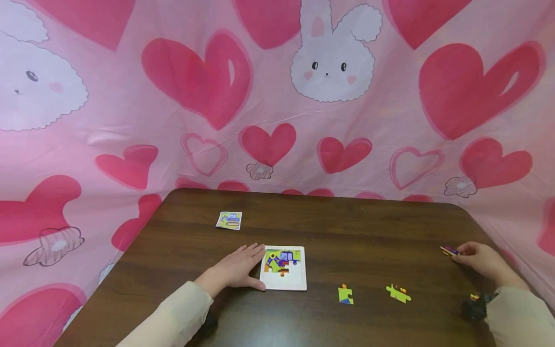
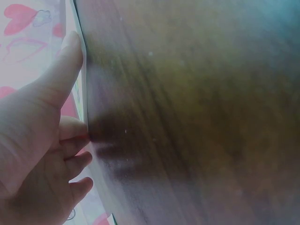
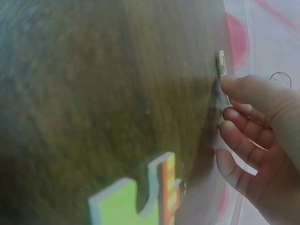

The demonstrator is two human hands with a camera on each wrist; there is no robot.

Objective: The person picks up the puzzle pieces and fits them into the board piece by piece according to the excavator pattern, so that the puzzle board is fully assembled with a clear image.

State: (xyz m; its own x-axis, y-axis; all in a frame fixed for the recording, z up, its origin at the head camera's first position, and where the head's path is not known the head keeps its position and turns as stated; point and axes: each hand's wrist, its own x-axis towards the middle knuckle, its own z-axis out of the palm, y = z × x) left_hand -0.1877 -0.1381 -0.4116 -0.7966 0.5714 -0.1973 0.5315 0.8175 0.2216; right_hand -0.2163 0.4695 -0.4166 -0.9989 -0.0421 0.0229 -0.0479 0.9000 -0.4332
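A white puzzle tray [image 1: 284, 283] lies on the table, with joined jigsaw pieces [image 1: 282, 260] filling its upper part with a digger picture. My left hand [image 1: 237, 268] rests at the tray's left side, fingers extended, thumb by its lower left corner. Over at the right side of the table, my right hand [image 1: 479, 260] pinches a puzzle piece [image 1: 449, 251] between thumb and fingers. In the right wrist view that piece [image 3: 221, 61] shows edge-on, close over the tabletop, partly covered by the thumb.
Two loose puzzle pieces, one green and blue [image 1: 346, 294], one green with an orange patch [image 1: 398, 293], lie right of the tray. Another green piece with orange stripes [image 3: 124, 201] is near my right wrist. A small digger picture card [image 1: 229, 220] lies behind the tray. Patterned pink cloth [image 1: 269, 96] surrounds the table.
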